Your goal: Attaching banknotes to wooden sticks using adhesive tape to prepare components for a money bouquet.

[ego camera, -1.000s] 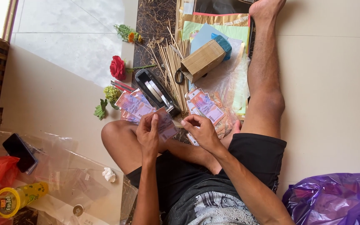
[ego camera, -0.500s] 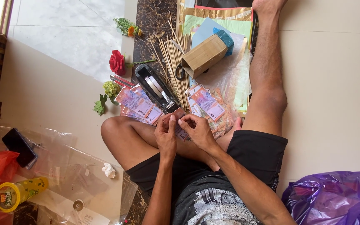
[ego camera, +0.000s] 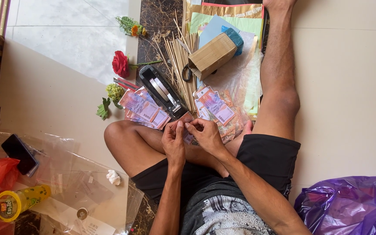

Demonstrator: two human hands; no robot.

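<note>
Fingertips of left hand (ego camera: 173,140) and right hand (ego camera: 205,134) pinch a folded banknote (ego camera: 187,127) beside the tape dispenser (ego camera: 162,92)

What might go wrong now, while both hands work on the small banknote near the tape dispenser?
1. The left hand and right hand pinch a small banknote between the fingertips; it may crease or slip.
2. The tape dispenser lies very close; its cutting edge could perhaps scratch a finger.
3. The loose banknote stacks beside the knee might scatter if the leg moves.
</note>
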